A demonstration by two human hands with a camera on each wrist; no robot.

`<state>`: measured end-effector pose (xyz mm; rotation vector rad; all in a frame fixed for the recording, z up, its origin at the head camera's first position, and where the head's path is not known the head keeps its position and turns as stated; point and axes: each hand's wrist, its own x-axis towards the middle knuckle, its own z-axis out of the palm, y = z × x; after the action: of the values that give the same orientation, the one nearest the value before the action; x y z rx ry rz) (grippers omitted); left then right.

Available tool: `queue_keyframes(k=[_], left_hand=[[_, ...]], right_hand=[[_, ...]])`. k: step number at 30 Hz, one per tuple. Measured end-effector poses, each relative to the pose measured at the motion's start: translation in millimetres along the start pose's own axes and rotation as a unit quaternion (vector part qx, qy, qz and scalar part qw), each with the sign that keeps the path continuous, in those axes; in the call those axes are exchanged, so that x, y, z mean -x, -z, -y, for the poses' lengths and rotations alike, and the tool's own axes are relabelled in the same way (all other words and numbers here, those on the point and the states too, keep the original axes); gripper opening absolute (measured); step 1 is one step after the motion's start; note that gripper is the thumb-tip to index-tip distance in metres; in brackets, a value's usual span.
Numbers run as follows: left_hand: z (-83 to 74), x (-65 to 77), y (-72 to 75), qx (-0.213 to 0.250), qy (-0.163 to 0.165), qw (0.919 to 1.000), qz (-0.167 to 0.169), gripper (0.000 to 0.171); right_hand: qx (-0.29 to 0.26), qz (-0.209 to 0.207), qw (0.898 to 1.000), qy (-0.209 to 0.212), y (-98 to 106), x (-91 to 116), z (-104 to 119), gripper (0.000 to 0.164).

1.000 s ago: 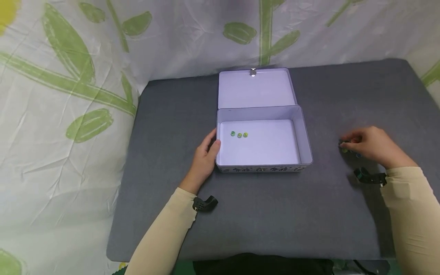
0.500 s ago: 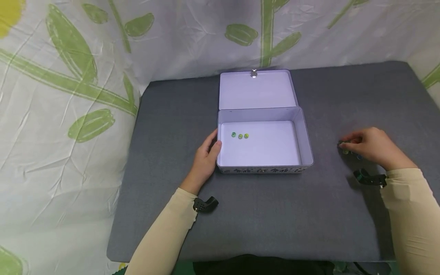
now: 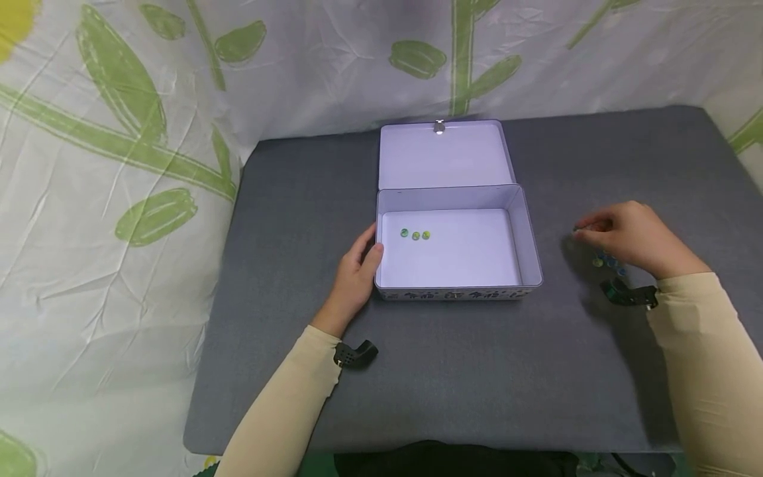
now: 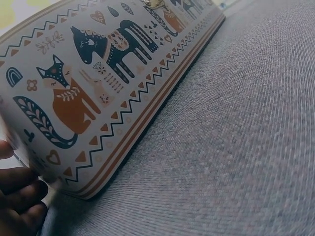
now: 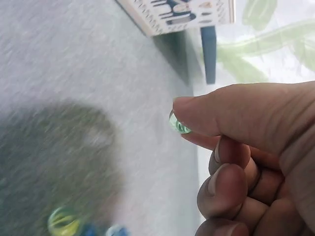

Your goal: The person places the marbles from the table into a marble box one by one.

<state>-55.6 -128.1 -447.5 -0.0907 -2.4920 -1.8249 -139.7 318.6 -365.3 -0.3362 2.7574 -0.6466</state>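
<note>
My right hand [image 3: 634,235] pinches a clear green marble [image 5: 178,123] between thumb and forefinger, raised over the table's right side. Beneath that hand lie several loose marbles, among them a yellow-green marble [image 3: 598,262] and a blue marble [image 3: 622,271]. A white-lined tin box [image 3: 453,265] stands in the middle with its lid [image 3: 444,156] folded back. Three green and yellow marbles [image 3: 416,236] rest on its floor, toward the left. My left hand [image 3: 352,281] holds the box's left side, thumb at the rim and fingers [image 4: 22,194] against the outer wall.
Grey cloth covers the table [image 3: 477,371]. A white curtain [image 3: 334,73] with green leaf prints hangs along the back and left edges. The box's front wall [image 4: 98,88] carries a printed fox and horse pattern, and a metal clasp [image 3: 439,126] sits on the lid's far edge.
My right hand has lifted from the loose marbles and shifted slightly left and away, carrying a green marble. My left hand and the box stay where they were.
</note>
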Motion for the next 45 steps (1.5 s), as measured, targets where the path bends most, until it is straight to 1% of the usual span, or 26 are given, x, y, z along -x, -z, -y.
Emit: queue_keyframes(k=[7,11,16,21,24,27,30,34,37,41,45], left_hand=[[0.0,-1.1,1.3,0.006,0.001,1.0,0.001,0.055],[-0.1,-0.9,0.8,0.005,0.003,1.0,0.003,0.055],[0.0,-0.3,0.5,0.008,0.003,1.0,0.004,0.055],[-0.5,0.0,1.1,0.008,0.001,1.0,0.005,0.056],[-0.2,0.0,1.2,0.007,0.0,1.0,0.007,0.056],[0.4,0.1,1.1,0.004,-0.002,1.0,0.005,0.056],[1.0,-0.5,0.2,0.004,-0.002,1.0,0.001,0.055],[1.2,-2.0,-0.3,0.012,0.0,0.9999,0.004,0.055],[-0.2,-2.0,-0.2,0.018,0.002,0.9998,0.006,0.055],[-2.5,-1.1,1.1,0.016,0.0,0.9999,0.004,0.055],[-2.5,-0.5,2.8,0.015,-0.003,0.9999,0.004,0.055]], right_hand=[[-0.016,-0.01,1.0,0.02,7,-12,25,0.034],[-0.009,-0.02,0.999,0.036,11,-20,38,0.033],[-0.013,-0.025,0.998,0.047,19,-28,58,0.032],[-0.017,-0.032,0.997,0.06,26,-34,79,0.028],[-0.014,-0.034,0.997,0.074,27,-38,89,0.025],[-0.013,-0.034,0.996,0.087,24,-43,99,0.024],[-0.019,-0.027,0.995,0.092,21,-47,108,0.024],[-0.027,-0.019,0.994,0.101,15,-52,121,0.021],[-0.028,-0.018,0.992,0.118,9,-57,131,0.019],[-0.026,-0.016,0.989,0.145,-1,-64,143,0.017],[-0.032,-0.007,0.987,0.158,-9,-69,156,0.016]])
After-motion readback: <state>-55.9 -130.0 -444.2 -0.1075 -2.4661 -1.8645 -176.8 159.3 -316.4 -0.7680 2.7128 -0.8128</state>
